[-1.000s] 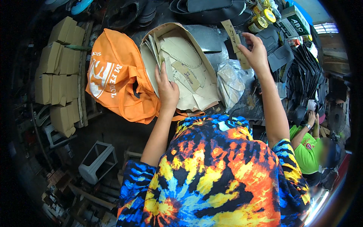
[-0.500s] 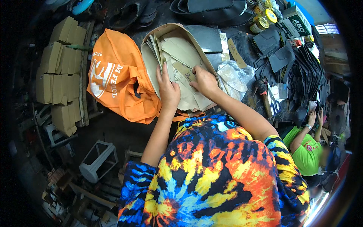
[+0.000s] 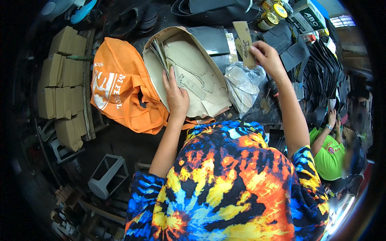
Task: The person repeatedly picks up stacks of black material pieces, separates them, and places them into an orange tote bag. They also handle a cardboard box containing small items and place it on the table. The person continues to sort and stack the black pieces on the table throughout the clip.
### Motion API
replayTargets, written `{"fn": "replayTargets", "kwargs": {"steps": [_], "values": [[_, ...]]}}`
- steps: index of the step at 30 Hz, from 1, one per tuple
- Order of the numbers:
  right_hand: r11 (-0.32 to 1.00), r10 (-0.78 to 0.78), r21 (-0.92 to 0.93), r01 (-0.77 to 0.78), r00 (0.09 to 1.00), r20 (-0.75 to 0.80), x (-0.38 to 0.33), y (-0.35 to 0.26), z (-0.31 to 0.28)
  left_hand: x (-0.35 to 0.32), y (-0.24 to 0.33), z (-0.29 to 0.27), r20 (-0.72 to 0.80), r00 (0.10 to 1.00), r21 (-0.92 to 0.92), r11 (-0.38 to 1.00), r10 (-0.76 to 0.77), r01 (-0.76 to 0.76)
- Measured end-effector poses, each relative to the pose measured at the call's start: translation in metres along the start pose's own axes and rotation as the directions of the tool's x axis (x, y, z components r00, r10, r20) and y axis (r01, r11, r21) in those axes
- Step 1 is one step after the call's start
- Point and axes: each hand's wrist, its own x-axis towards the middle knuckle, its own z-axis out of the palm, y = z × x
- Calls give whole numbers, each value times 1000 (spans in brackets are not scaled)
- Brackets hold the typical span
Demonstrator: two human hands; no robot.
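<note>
A shallow cardboard box lies in front of me with flat tan card pieces inside. One large card pattern in it has a curved line of small marks. My left hand is closed around the lower end of a bundle of thin card pieces, which stand tilted along the box's left side. Out to the right, my right hand pinches a long brown card strip with handwriting, above the dark table. Another small tan piece shows partly behind that strip.
Left of the box is an orange cloth bag; beyond it are stacked brown cartons. A clear plastic bag touches the box's right side. Black cut pieces and jars crowd the right. A co-worker in green sits far right.
My right hand has lifted the brown card strip out of the box and carried it right, past the plastic bag. My left hand stays on the bundle.
</note>
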Motion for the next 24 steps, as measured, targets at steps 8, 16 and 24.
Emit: {"fn": "replayTargets", "kwargs": {"steps": [8,16,24], "values": [[996,-84,20,82,935,343,-69,7,17,4,-1,-6,0,998,-24,998,63,-63],[921,-108,-362,142,988,113,-81,39,24,1,8,6,54,992,26,993,111,-113],[789,-307,-573,223,950,-52,-97,74,47,8,17,20,118,973,-70,979,198,-191]]}}
